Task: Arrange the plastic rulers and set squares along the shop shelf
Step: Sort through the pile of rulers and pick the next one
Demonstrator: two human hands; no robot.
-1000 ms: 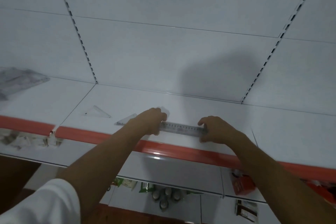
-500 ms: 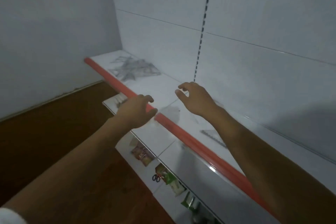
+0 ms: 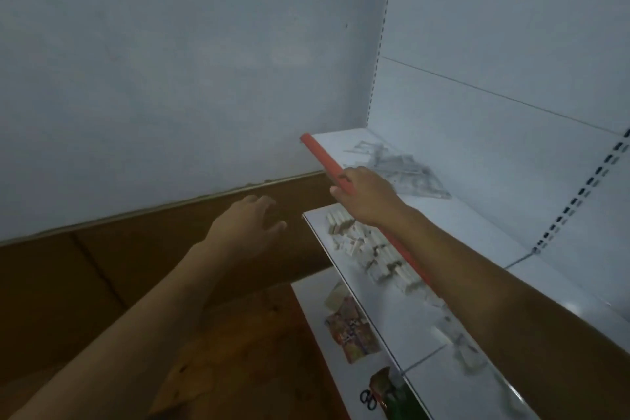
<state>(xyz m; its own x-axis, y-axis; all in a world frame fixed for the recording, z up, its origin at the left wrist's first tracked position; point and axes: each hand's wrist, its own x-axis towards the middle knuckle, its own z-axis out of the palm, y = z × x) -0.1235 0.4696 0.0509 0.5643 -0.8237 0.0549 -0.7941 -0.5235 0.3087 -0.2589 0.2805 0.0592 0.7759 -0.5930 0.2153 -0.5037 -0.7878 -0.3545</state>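
A small shop, going by the fittings: white metal gondola shelving (image 3: 477, 225) with a red price strip (image 3: 322, 155) along the front edge, slotted uprights (image 3: 579, 194) in the white back panel. On the top shelf, a heap of clear plastic rulers and set squares (image 3: 405, 169). On the shelf below, small white boxed goods (image 3: 368, 249) in a loose pile. Lower still, colourful packets (image 3: 354, 331) and carded scissors (image 3: 370, 397). Plain wall and brown wooden floor (image 3: 102, 283) alongside.

Both bare arms stretched forward. Left hand (image 3: 247, 225) in air, well left of shelf edge (image 3: 320, 153), fingers spread and relaxed, holding nothing. Right hand (image 3: 366, 196) over shelf edge, back of hand up, fingertips hidden.
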